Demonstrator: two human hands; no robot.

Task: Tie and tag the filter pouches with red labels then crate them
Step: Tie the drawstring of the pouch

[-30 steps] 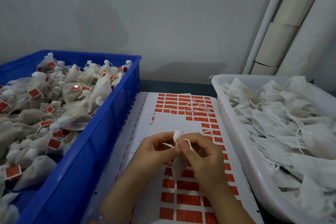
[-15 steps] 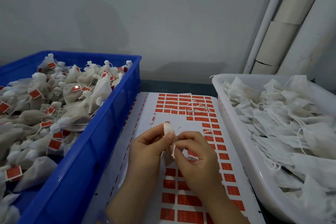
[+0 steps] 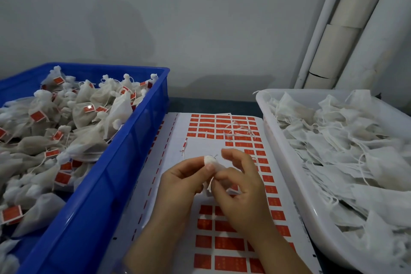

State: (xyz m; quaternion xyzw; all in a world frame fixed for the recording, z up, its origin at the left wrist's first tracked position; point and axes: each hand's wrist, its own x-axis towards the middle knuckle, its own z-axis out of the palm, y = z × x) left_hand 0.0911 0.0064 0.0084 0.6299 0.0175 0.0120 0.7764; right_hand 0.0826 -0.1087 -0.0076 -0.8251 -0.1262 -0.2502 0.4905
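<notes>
**A:** Head view, the only one. What's in hand?

**B:** One small white fabric filter pouch [image 3: 211, 161], held up over the white sheet of backing paper [image 3: 200, 147], between the two bins. The left hand [image 3: 180, 181] pinches its gathered neck between thumb and fingers, which keeps the mouth closed. The right hand [image 3: 242, 193] is curled in against it, thumb at the neck, and looks to be pinching the thin white drawstring [image 3: 210, 183]. A loose end hangs down between the hands.

**A:** So it's the tying step?

**B:** My read, yes. There's no tag on this pouch yet.

**A:** Why work over the sheet?

**B:** The rectangular red sticker labels [image 3: 229, 243] sit right under the hands, so the next pick is short. The middle rows are already peeled.

**A:** Bins?

**B:** The blue plastic crate [image 3: 106, 184] on the left is heaped with tied, red-tagged pouches [image 3: 89, 140]. The white plastic tray [image 3: 287, 162] on the right holds flat untied pouches [image 3: 344, 144]. Flow runs right to left.

**A:** Risk?

**B:** The knot could slip if the left pinch eases before the string is cinched.
</notes>
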